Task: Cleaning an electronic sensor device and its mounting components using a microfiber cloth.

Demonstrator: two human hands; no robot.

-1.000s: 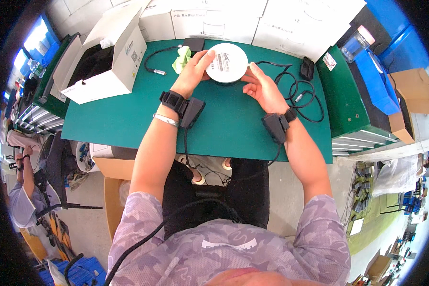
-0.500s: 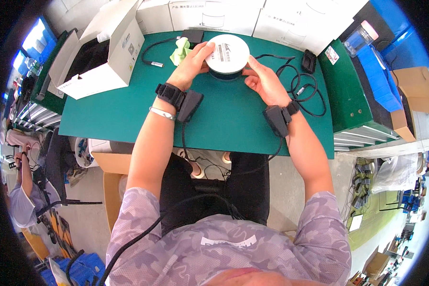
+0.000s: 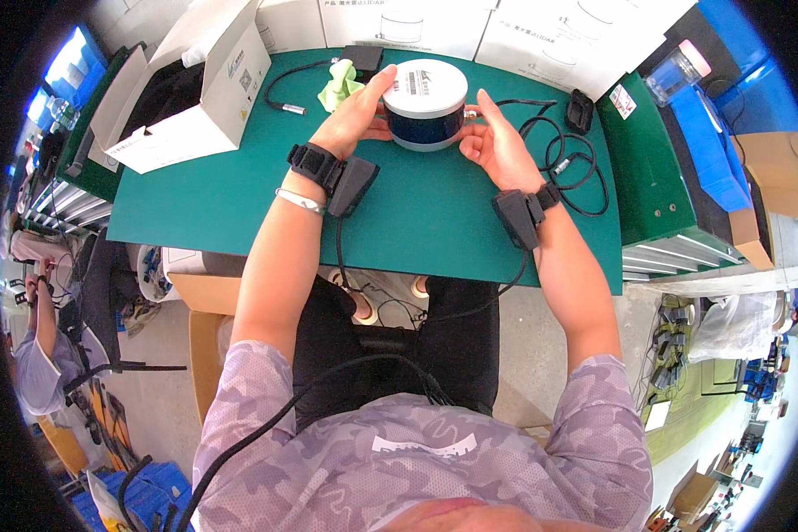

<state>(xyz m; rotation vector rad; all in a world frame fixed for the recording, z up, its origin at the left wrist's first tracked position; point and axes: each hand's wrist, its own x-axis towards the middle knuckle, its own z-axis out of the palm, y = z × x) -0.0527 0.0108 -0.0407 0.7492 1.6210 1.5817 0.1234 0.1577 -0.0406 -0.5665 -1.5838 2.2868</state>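
Here, bare tabletop (image 3: 434, 213) separates cylinder (image 3: 424, 127) from front edge (image 3: 417, 272).

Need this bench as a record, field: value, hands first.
Left hand: on the left side of the white-topped cylindrical device
Right hand: fingers at the device's right side; firmness of grip unclear
Surface: green tabletop
Left of device: light-green cloth, open white carton
Right of device: looped black cable
Behind: white cartons
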